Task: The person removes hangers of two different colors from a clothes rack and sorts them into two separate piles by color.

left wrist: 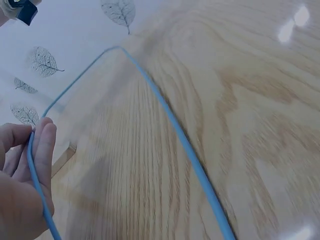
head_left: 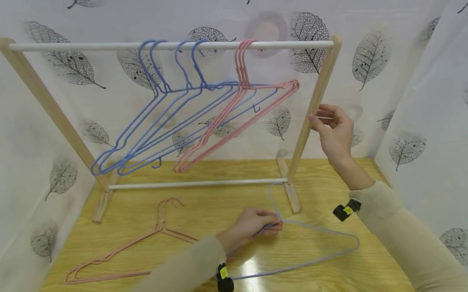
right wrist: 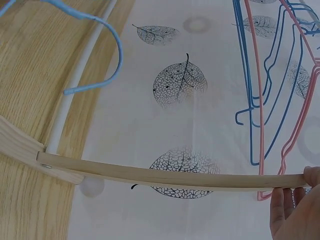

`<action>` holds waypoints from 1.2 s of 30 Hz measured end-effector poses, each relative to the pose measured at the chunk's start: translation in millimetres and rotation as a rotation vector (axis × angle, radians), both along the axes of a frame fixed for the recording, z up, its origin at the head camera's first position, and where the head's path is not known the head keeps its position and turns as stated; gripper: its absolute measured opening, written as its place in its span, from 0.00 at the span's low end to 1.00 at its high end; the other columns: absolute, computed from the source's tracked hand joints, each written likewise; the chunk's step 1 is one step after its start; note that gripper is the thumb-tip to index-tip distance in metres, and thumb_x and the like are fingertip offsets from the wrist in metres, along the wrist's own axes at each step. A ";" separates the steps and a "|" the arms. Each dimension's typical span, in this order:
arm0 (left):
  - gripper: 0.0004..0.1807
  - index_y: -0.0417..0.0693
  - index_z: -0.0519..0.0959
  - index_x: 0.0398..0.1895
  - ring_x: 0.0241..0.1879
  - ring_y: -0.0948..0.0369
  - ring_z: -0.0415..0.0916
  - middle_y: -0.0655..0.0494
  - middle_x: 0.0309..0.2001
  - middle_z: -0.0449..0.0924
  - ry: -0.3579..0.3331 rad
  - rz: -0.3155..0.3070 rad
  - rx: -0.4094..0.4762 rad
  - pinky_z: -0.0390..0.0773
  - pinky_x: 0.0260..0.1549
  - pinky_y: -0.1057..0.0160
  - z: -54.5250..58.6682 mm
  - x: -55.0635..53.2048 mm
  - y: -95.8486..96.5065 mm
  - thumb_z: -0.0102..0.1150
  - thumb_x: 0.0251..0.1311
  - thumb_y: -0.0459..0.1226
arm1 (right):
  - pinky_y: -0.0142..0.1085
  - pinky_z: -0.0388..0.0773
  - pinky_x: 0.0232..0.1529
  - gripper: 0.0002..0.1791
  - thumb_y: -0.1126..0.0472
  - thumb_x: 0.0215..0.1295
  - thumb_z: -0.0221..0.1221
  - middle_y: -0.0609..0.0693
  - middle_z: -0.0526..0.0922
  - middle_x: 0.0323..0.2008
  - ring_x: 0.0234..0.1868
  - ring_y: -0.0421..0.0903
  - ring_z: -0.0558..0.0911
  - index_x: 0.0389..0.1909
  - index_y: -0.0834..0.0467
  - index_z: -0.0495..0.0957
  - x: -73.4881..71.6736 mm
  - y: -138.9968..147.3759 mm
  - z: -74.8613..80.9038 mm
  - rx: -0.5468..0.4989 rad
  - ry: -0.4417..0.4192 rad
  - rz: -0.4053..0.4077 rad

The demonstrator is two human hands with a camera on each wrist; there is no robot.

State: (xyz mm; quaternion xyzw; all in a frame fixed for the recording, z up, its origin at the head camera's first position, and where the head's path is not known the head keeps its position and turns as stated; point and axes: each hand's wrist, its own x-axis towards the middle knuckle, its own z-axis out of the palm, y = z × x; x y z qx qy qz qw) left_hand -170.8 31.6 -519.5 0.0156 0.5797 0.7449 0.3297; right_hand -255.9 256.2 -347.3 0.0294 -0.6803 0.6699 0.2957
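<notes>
L hand (head_left: 253, 222) pinches lt-blue hanger (left wrist: 192, 152), 5 o'clock; R hand (head_left: 335, 130), 3 o'clock, grips post (head_left: 316, 100); rail (head_left: 83, 46), 12 o'clock, w/ blue hangers (head_left: 198, 70) + pink hangers (head_left: 244, 84).

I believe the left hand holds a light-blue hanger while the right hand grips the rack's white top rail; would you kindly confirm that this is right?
Not quite: the right hand grips the wooden side post, not the white top rail, as the right wrist view shows. The left hand does hold a light-blue hanger.
</notes>
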 end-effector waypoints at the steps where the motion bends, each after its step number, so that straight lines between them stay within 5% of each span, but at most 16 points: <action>1: 0.13 0.27 0.84 0.50 0.31 0.63 0.91 0.44 0.36 0.92 -0.004 0.006 0.006 0.93 0.41 0.65 -1.5 -0.8 3.9 0.67 0.65 0.27 | 0.25 0.90 0.42 0.11 0.71 0.68 0.68 0.45 0.84 0.39 0.38 0.40 0.84 0.49 0.60 0.84 -0.1 0.1 -0.1 -0.003 0.000 0.000; 12: 0.12 0.25 0.84 0.50 0.31 0.62 0.91 0.39 0.40 0.92 0.018 -0.007 -0.044 0.93 0.41 0.64 -10.2 -12.3 34.6 0.67 0.65 0.25 | 0.26 0.91 0.42 0.11 0.72 0.67 0.67 0.46 0.84 0.39 0.38 0.40 0.83 0.47 0.58 0.84 -1.6 0.8 -1.1 -0.025 0.007 0.005; 20: 0.10 0.29 0.88 0.42 0.35 0.56 0.92 0.40 0.38 0.91 0.178 0.054 -0.200 0.94 0.39 0.63 -19.7 -11.0 47.4 0.74 0.57 0.26 | 0.25 0.91 0.41 0.11 0.72 0.67 0.68 0.46 0.84 0.39 0.38 0.40 0.84 0.48 0.60 0.83 -2.6 0.1 -1.8 -0.014 0.015 0.008; 26: 0.12 0.42 0.91 0.42 0.40 0.63 0.85 0.51 0.43 0.92 0.400 0.043 -0.451 0.89 0.46 0.67 -7.3 -8.5 42.6 0.79 0.58 0.38 | 0.25 0.91 0.41 0.11 0.72 0.67 0.68 0.46 0.84 0.39 0.37 0.40 0.84 0.47 0.58 0.84 -3.7 -0.5 -2.3 -0.008 0.019 0.009; 29: 0.13 0.43 0.90 0.46 0.45 0.59 0.87 0.50 0.46 0.92 0.424 0.020 -0.417 0.90 0.49 0.63 2.4 -10.2 35.0 0.76 0.62 0.39 | 0.26 0.91 0.41 0.11 0.72 0.67 0.68 0.46 0.84 0.39 0.38 0.41 0.84 0.48 0.59 0.84 -4.5 -0.4 -2.7 -0.011 0.020 0.014; 36: 0.18 0.35 0.85 0.55 0.54 0.46 0.89 0.40 0.53 0.89 0.351 -0.010 -0.178 0.92 0.52 0.59 17.9 -20.2 2.5 0.69 0.69 0.38 | 0.25 0.91 0.42 0.11 0.72 0.67 0.68 0.46 0.84 0.40 0.38 0.40 0.83 0.48 0.59 0.84 -3.7 0.6 -2.8 -0.011 0.011 0.004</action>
